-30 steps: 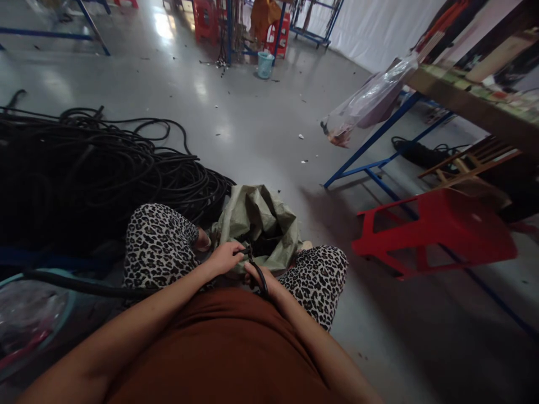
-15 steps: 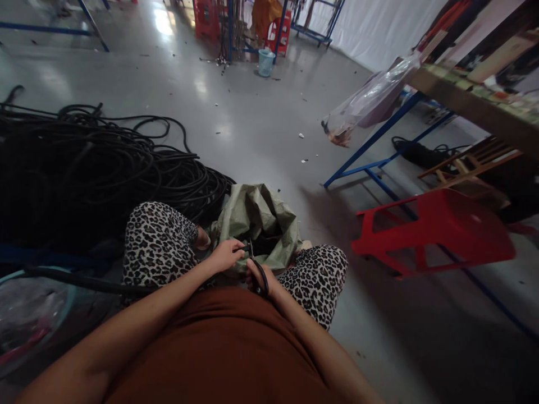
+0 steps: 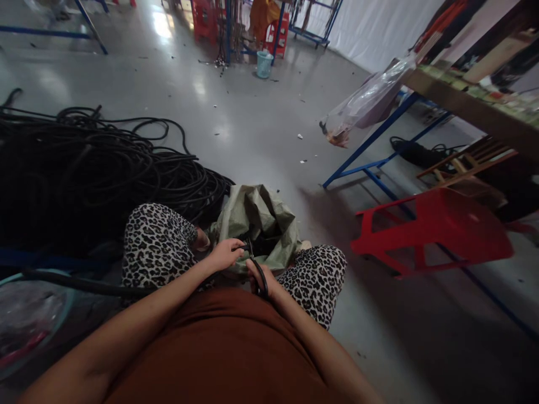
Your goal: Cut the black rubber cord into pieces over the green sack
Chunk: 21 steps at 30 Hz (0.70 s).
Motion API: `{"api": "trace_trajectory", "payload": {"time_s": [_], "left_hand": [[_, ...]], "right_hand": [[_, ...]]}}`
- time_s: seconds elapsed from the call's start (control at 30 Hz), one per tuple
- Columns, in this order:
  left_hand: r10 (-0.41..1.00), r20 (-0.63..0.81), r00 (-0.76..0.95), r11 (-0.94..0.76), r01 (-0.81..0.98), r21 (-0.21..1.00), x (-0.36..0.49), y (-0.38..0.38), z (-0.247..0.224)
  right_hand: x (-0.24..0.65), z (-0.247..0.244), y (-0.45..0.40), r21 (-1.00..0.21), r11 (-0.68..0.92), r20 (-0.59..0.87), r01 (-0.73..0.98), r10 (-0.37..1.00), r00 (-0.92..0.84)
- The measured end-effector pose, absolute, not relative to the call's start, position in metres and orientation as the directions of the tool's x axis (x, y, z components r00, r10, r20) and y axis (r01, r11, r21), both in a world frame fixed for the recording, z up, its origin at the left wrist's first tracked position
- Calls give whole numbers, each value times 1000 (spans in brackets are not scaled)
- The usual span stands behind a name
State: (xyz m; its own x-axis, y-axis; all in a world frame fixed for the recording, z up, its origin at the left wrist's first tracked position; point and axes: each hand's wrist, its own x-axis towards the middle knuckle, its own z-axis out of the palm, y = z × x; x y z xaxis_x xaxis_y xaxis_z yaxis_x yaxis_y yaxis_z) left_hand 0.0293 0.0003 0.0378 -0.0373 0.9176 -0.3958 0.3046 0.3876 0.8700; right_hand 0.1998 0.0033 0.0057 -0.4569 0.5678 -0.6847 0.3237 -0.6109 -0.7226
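Note:
Between my knees stands an open woven sack (image 3: 238,209) with dark contents. Over its near rim my left hand (image 3: 225,255) is closed on a black cord (image 3: 241,247), whose end points to the right. My right hand (image 3: 261,277) grips scissors (image 3: 264,280) by their black handles. The scissor blades point up towards the cord's end, close to my left fingertips; whether they touch the cord I cannot tell. A thick length of black cord also runs under my left forearm from the left.
A large heap of black cord (image 3: 105,163) lies on the floor at left. Below it is a tub (image 3: 63,306) with clear plastic in it. At right are a tipped red stool (image 3: 455,230) and a blue-legged table (image 3: 475,106). A small basket (image 3: 264,65) stands farther off.
The view has shifted very slightly. My hands, the cord and the scissors stay in nearly the same place over the sack.

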Motion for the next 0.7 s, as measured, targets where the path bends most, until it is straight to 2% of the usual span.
{"api": "trace_trajectory", "payload": {"time_s": [0.17, 0.3, 0.5, 0.7], "left_hand": [[924, -379, -40, 371, 323, 870, 27, 1, 34], [930, -361, -62, 357, 377, 854, 25, -1, 32], [959, -232, -165, 283, 627, 726, 20, -7, 47], [959, -243, -144, 275, 670, 689, 20, -10, 51]], "right_hand": [[201, 0, 3, -787, -500, -617, 363, 618, -487], [200, -5, 4, -771, -506, -637, 388, 621, -456], [200, -1, 7, -751, -531, -659, 392, 636, -401], [200, 2, 6, -744, -552, -668, 376, 612, -424]]}}
